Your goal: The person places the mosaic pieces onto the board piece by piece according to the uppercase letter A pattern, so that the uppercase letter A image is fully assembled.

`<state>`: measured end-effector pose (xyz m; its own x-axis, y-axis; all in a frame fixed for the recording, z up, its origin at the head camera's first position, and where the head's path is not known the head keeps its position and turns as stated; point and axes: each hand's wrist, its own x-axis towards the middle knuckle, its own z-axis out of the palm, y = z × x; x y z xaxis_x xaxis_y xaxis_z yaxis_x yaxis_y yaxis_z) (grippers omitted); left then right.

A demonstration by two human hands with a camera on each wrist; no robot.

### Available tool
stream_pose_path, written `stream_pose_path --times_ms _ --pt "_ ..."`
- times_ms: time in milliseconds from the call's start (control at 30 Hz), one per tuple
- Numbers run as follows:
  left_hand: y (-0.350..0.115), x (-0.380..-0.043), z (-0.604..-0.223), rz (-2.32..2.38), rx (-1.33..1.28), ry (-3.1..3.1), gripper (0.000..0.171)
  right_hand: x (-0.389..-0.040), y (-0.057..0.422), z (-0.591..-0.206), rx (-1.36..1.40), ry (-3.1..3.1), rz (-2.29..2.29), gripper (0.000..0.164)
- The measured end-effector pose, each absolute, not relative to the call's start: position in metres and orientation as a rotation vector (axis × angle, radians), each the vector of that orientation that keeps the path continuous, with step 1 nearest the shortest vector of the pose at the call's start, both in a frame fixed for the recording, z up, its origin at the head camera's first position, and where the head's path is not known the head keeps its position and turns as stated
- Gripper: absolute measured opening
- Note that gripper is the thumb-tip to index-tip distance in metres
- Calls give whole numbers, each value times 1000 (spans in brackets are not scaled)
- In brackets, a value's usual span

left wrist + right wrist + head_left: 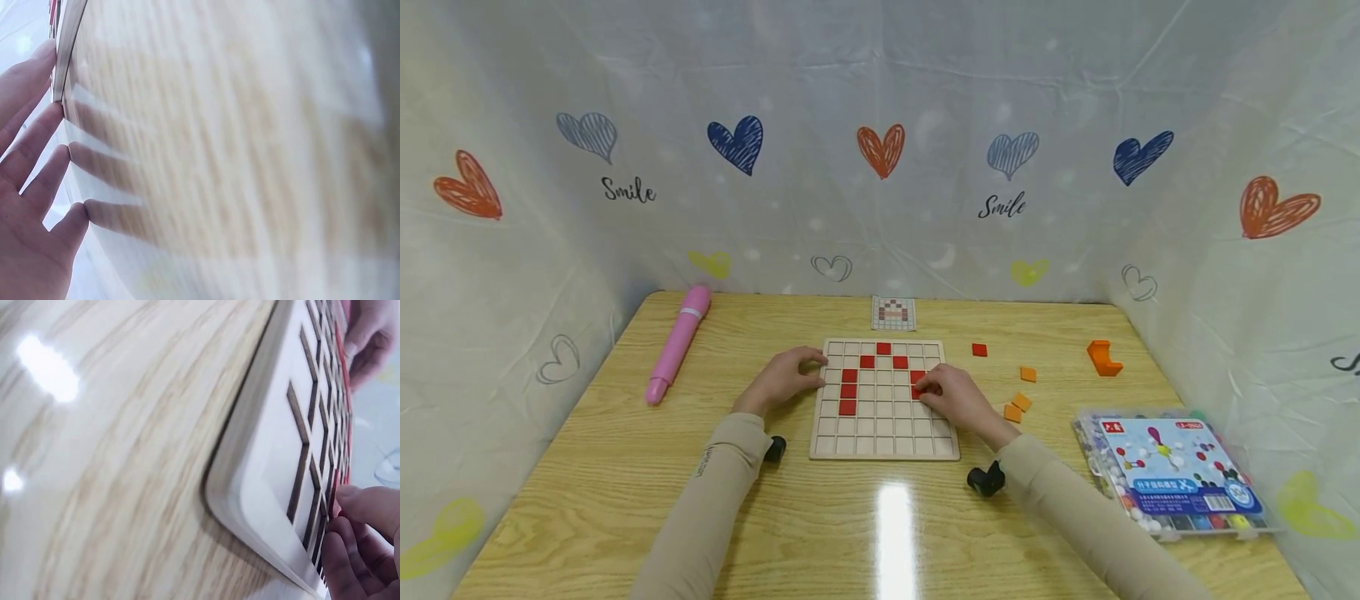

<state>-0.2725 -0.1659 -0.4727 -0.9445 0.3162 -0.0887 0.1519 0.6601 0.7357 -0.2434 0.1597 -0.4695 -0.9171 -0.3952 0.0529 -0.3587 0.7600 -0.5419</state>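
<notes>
A square wooden grid board (885, 450) lies mid-table, with several red square tiles (847, 390) set in its cells in a pointed arch. At the board's right side my right hand (958, 398) pinches a red tile (337, 499) between thumb and fingers, low over a cell. Just above that hand another red tile (918, 377) sits in the grid. My left hand (786, 379) rests at the board's left edge, fingers loosely bent; the left wrist view shows its fingertips (76, 211) on the table and the thumb against the board's side.
A small card (892, 314) printed with a grid pattern lies behind the board. To the right are a loose red tile (980, 350), several orange tiles (1027, 374), an orange bracket-shaped piece (1103, 358) and a clear box of coloured beads (1180, 475). A pink wand (679, 346) lies left.
</notes>
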Motion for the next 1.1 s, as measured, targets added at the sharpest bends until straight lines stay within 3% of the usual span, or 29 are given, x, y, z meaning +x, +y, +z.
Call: stream_pose_path --times_ms 133,333,533,1100 --pt "-166 -273 -473 1146 397 2673 38 -238 166 -469 -508 2870 -1001 19" --pt "-166 -275 -474 1140 386 2680 38 -233 191 -467 -176 2814 -1281 37" --pt "-167 -276 -475 1138 390 2677 38 -242 220 -473 143 2873 -1283 47" --pt "-167 -271 -473 1226 375 2627 39 -290 244 -482 149 2801 -1379 59"
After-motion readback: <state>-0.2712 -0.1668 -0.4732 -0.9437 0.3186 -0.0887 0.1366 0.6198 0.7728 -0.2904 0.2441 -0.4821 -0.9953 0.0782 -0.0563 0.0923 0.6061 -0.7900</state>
